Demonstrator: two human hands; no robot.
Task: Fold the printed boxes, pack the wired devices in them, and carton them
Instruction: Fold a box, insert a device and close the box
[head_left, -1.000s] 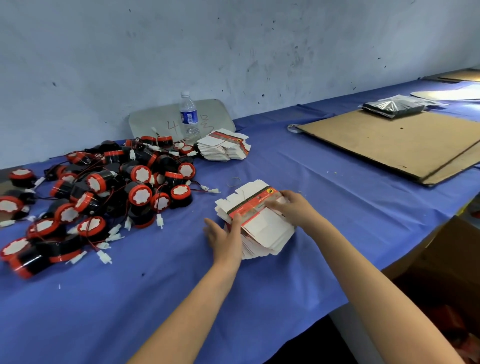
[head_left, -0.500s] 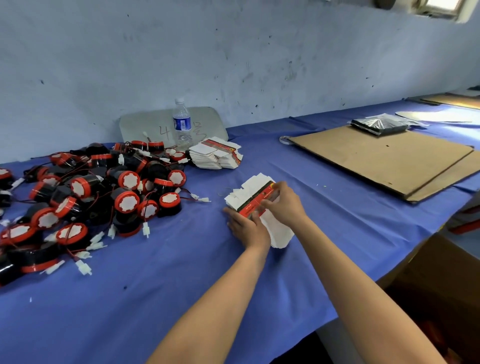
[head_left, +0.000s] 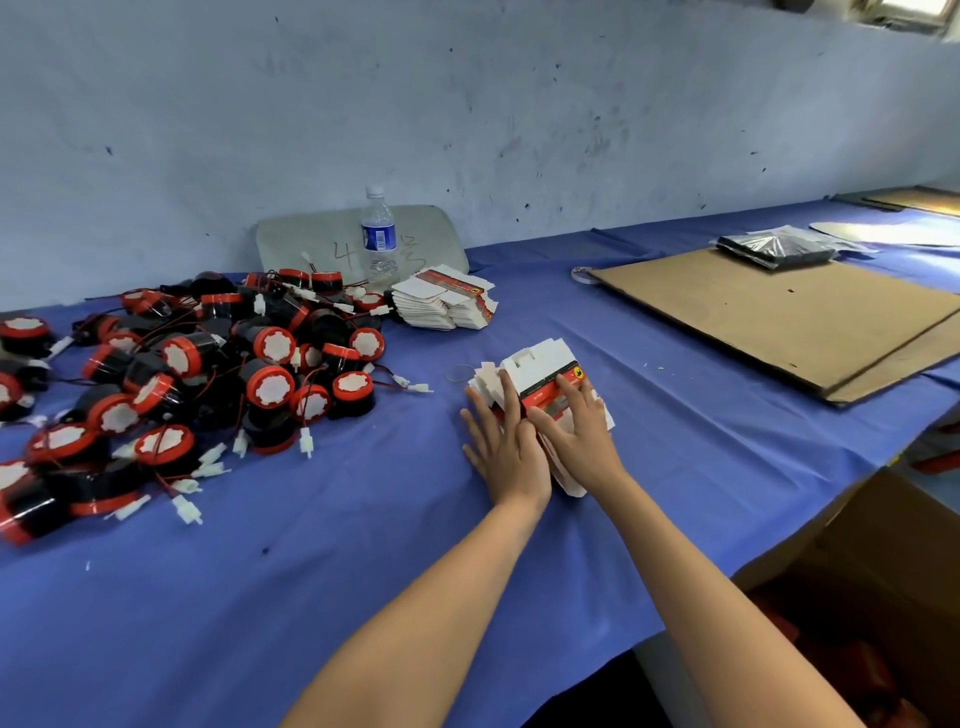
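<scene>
Desk: one long desk (head_left: 363, 597) draped in smooth blue cloth.
Cardboard: flat brown corrugated cardboard sheets (head_left: 769, 317), matte and rectangular, at least two overlapping at the desk's far right.
Carton: one open brown cardboard carton (head_left: 872, 561), below the desk's right edge.
Devices: round black wired devices with red rims and white scalloped faces (head_left: 208, 374), a tangled heap on the left, too many to count surely. Thin red and black wires end in white plastic plugs.
Panel: one grey rounded panel (head_left: 311, 239), leaning on the wall, with handwritten marks.
Near stack: fanned stack of flat white printed boxes with red and black bands (head_left: 545, 361), mid-desk, under both hands.
Far stack: second stack of flat printed boxes (head_left: 447, 304), just beside the heap.
Packet: one glossy black plastic-wrapped packet (head_left: 774, 247), lying on the cardboard.
Left hand: left hand (head_left: 506, 447) flat, fingers straight and spread, pressing the near stack's left side.
Right hand: right hand (head_left: 576, 426) flat, fingers straight on the red band.
Bottle: one clear plastic water bottle with blue label (head_left: 378, 234), upright before the panel.
</scene>
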